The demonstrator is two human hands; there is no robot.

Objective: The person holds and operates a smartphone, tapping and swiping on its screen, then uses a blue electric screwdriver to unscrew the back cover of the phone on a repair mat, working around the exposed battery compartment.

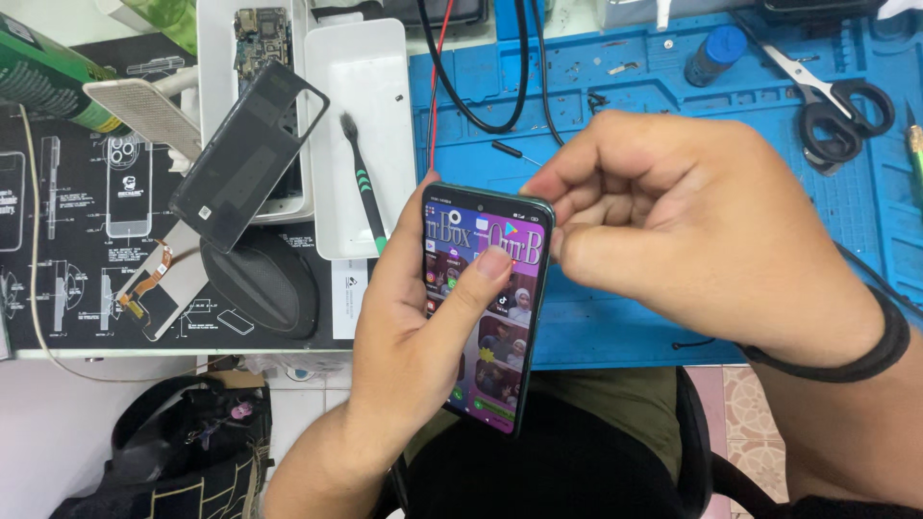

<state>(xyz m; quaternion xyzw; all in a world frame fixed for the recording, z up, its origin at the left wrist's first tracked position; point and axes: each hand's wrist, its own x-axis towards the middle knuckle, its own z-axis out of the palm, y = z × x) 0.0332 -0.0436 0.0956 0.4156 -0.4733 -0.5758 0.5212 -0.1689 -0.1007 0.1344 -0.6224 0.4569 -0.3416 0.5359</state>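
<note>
A: Left hand [409, 336] grips the lit smartphone [486, 308] over the lap, thumb on screen. Right hand [692, 216] curled shut, pinching its top edge.

B: No bench under it; a slip likely drops it to the floor.

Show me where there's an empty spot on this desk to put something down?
The blue mat is bare just below the right hand, along its near edge. The white tray is free above the brush. It's crowded at the mat's far right by the scissors, and on the black mat left of the left hand.
</note>
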